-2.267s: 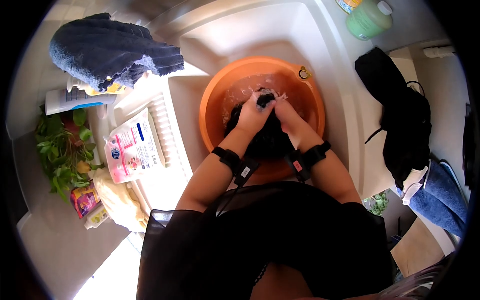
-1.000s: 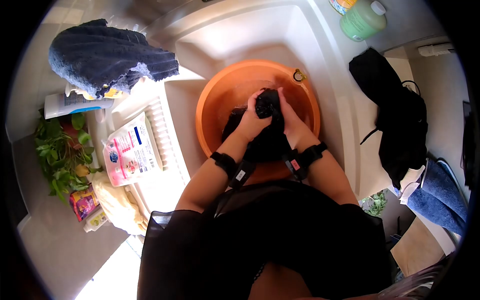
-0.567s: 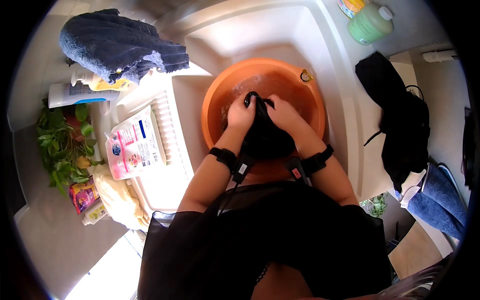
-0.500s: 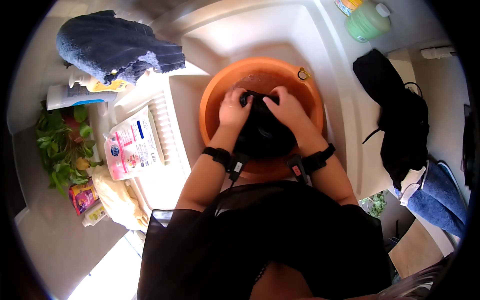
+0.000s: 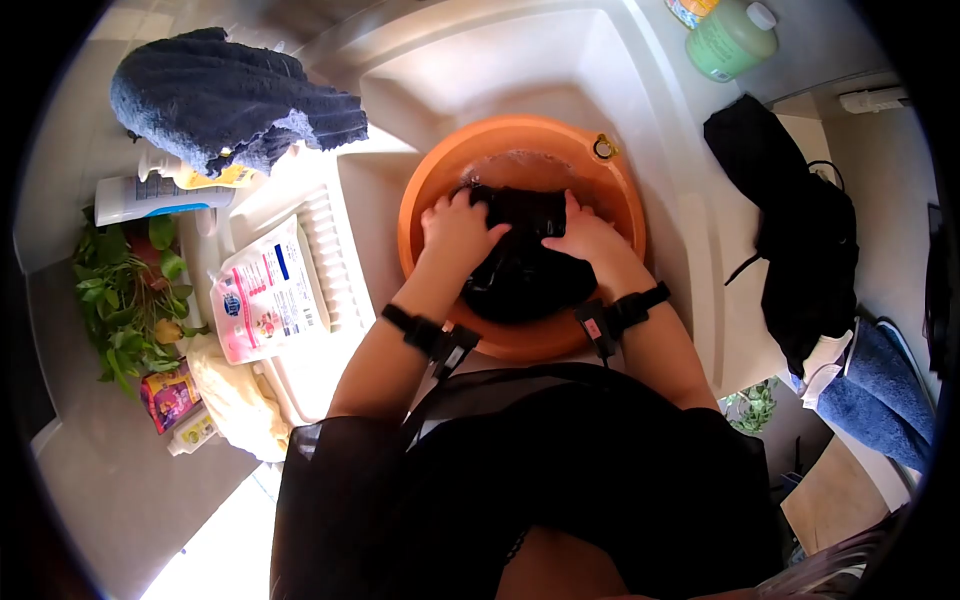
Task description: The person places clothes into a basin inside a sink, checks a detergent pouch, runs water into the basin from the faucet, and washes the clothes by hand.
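A soaked black cloth (image 5: 530,270) lies bunched in an orange basin (image 5: 411,235) with some bubbly water at its far side. Which garment it may be, I cannot tell. My left hand (image 5: 460,235) rests on the cloth's left side, fingers spread and thumb pointing inward. On the right side, my right hand (image 5: 588,238) lies on the same cloth with its thumb and fingers apart. The fingertips of both hands are partly hidden against the dark fabric.
The basin stands in a white sink (image 5: 480,75) with a ribbed washboard (image 5: 325,235). A pink-and-white pouch (image 5: 270,290), a grey towel (image 5: 230,95) and a potted plant (image 5: 125,290) are at left. A green bottle (image 5: 733,42) and black fabric (image 5: 805,240) are at right.
My hands have moved from gripping the cloth's far edge to lying spread on its two sides. The cloth is flatter and wider, and my left forearm has shifted left.
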A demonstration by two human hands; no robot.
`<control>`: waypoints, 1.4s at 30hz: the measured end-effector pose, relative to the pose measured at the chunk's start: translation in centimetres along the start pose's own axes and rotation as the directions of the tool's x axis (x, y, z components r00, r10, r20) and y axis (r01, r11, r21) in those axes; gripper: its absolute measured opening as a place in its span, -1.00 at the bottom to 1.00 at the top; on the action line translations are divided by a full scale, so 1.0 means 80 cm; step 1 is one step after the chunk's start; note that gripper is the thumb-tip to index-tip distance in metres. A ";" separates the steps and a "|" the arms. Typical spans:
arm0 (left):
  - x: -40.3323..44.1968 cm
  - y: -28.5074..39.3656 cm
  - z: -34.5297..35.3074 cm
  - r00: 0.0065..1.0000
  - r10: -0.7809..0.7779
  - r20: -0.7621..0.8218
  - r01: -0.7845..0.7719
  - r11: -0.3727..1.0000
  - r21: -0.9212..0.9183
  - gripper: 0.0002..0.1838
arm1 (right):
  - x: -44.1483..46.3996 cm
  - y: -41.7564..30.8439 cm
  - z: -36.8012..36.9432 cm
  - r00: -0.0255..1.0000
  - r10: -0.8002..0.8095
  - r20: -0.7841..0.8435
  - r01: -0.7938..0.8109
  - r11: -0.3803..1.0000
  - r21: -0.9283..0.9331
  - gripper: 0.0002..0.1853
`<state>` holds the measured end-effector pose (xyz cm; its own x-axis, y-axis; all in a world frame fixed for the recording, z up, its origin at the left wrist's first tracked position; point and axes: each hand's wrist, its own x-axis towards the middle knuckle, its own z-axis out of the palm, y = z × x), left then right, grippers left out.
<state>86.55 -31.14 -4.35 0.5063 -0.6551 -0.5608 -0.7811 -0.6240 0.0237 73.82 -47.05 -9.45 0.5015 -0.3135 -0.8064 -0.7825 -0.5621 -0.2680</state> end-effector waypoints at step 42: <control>-0.045 -0.018 0.020 0.947 0.237 -0.215 -0.290 0.351 -0.890 -0.36 | -0.095 -0.034 -0.002 0.877 -0.310 -0.368 0.287 -0.276 0.917 -0.63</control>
<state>85.29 -27.20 -3.65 0.3729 -0.8604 -0.3473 -0.0961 -0.4081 0.9079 72.16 -43.30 -2.47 0.8180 -0.3820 -0.4299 0.0216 0.7674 -0.6408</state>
